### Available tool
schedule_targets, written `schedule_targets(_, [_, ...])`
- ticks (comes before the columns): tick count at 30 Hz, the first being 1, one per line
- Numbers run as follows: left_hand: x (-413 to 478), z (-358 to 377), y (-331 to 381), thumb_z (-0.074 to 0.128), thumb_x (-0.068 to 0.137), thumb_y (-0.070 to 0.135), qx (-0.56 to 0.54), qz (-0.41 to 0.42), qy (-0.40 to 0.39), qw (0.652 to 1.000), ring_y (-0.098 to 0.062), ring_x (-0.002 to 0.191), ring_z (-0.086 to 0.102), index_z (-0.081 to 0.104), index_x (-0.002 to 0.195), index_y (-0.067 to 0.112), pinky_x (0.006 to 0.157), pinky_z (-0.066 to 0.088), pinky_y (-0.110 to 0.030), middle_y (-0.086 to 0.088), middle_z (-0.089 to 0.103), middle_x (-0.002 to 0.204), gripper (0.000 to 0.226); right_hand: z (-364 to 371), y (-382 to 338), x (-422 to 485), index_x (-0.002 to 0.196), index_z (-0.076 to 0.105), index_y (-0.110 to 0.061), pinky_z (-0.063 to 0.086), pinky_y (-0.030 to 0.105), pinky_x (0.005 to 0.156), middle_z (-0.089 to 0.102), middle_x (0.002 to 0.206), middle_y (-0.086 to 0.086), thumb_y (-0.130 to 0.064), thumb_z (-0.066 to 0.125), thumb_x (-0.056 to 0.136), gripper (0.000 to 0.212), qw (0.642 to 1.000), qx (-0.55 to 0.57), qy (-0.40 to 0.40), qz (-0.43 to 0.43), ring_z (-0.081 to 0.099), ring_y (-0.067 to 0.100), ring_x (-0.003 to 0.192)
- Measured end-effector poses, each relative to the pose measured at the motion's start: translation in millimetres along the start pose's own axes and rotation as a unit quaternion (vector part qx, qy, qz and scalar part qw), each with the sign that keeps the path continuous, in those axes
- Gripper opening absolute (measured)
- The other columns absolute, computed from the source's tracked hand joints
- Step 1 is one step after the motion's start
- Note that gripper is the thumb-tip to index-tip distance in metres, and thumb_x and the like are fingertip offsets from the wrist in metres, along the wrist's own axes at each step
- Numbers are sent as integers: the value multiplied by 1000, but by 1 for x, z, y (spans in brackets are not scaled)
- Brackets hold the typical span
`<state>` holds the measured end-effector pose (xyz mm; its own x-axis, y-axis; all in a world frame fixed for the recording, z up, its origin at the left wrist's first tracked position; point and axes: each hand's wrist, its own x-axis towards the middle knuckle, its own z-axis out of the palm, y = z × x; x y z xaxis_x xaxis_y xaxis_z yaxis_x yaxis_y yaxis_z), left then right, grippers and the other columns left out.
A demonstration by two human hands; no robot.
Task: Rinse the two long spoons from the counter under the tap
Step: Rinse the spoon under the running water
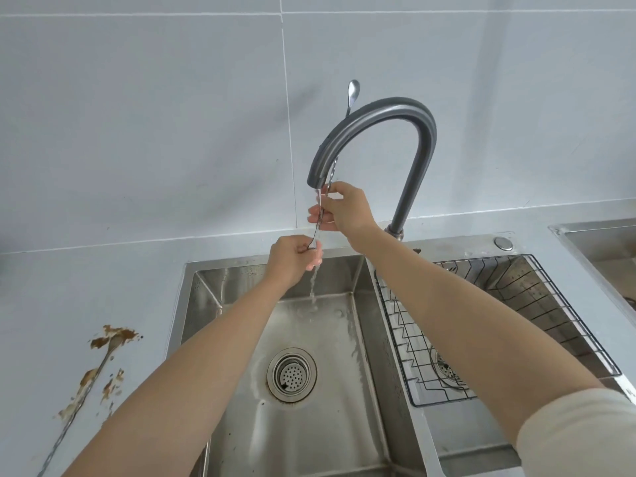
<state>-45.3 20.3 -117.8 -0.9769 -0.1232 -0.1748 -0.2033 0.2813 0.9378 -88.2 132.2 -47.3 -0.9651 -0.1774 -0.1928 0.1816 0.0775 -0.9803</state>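
Rinsing spoon [353,91] under tap [423,139] (running), steel sink [210,290]

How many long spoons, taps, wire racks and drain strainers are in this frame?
Long spoons: 2 (held spoon, counter spoon)
Tap: 1
Wire rack: 1
Drain strainers: 2 (left drain strainer, right drain strainer under the rack)
Total: 6

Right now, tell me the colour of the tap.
Dark grey tap, clearest in the head view.
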Motion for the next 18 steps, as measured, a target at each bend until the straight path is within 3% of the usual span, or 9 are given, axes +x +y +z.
schedule_targets(2, [-11,1,-10,62,78,-2,-34,-13,-20,999,-22,58,57,66,48,26,59,47,-24,8,61,45,41,3,7,-5,95,53,-10,53,21,51,62,68,8,-11,47,95,6,1000,-7,-8,5,61,7,41])
schedule_targets(5, [-35,8,-24,56,83,-5,-40,-23,-24,999,-10,48,54,63,55,18,45,41,-11,-2,56,52,37,8,15,-12,95,52,-8,51,22,48,61,67,8,-16,46,96,10,1000,13,-20,17,60,7,40])
schedule_targets(11, [-76,19,-70,59,85,6,36,-72,-42,996,12,43,57,66,68,14,51,47,-5,0,62,61,21,10,27,-22,87,53,-9,52,21,49,60,67,9,-13,47,95,11,999,33,-31,30,60,7,39])
schedule_targets(14, [-94,24,-95,62,84,9,51,-105,-48,992,5,47,59,63,59,14,58,49,-16,-11,65,66,25,10,28,-22,85,54,-6,52,21,49,60,67,10,-9,47,95,12,999,32,-32,27,61,7,40])
schedule_targets(16, [-103,26,-104,62,78,15,31,-122,-40,991,-13,56,59,64,62,8,60,47,-21,-15,62,67,18,11,29,-22,78,54,-7,53,22,50,61,68,10,-8,49,94,17,999,24,-35,26,62,7,41])
schedule_targets(18, [-110,29,-108,62,74,20,15,-137,-26,990,-20,63,55,64,65,6,59,44,-22,-11,60,61,16,13,32,-22,73,53,-7,54,22,50,61,69,9,-8,50,93,20,998,33,-42,30,63,7,42])
